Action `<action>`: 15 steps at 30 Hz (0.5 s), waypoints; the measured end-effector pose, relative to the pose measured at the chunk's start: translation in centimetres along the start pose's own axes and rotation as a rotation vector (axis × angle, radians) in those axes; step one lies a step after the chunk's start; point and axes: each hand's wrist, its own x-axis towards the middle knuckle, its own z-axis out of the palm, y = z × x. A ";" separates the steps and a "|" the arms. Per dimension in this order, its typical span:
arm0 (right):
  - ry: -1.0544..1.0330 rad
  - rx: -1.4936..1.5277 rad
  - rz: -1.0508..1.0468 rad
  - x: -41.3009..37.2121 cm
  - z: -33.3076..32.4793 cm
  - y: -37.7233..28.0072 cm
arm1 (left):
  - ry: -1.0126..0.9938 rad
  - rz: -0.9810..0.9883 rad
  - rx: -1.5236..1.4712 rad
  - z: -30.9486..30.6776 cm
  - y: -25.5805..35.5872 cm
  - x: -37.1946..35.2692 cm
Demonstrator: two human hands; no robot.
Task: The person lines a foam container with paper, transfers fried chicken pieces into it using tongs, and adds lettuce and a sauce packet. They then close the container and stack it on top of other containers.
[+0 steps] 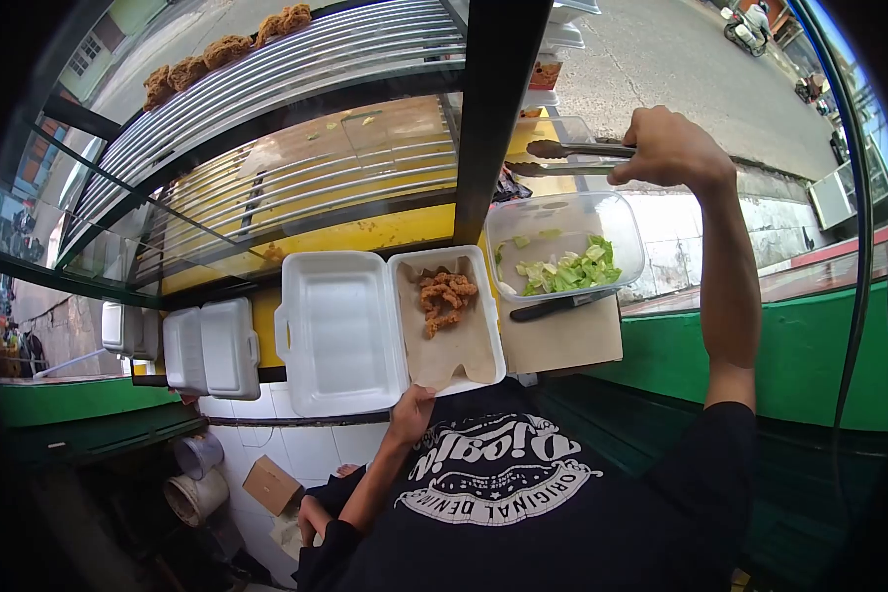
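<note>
My left hand (410,413) grips the near edge of an open white foam box (337,335). Its right half is lined with brown paper and holds fried chicken pieces (445,299). My right hand (669,148) is raised beyond it, closed on metal tongs (567,159) whose tips point left above a clear plastic tub (629,232) of chopped green lettuce (568,270). A black-handled knife (555,307) lies beside the tub on a brown board (572,340).
Closed foam boxes (212,347) stand to the left. A glass display case with metal racks (276,79) carries fried pieces (222,51) on top. A black post (493,109) rises in the middle. Green counter at right, street beyond, buckets and a carton below.
</note>
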 end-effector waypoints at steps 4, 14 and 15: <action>-0.236 0.114 -0.059 3.4 1.8 -2.7 | 0.105 0.015 -0.508 1.5 -3.6 1.2; -0.122 0.085 -0.052 1.9 0.8 -0.1 | 0.193 0.090 -0.373 2.0 -2.6 1.8; -0.112 0.098 -0.050 1.2 0.3 0.5 | 0.192 0.090 -0.375 2.0 -2.4 2.0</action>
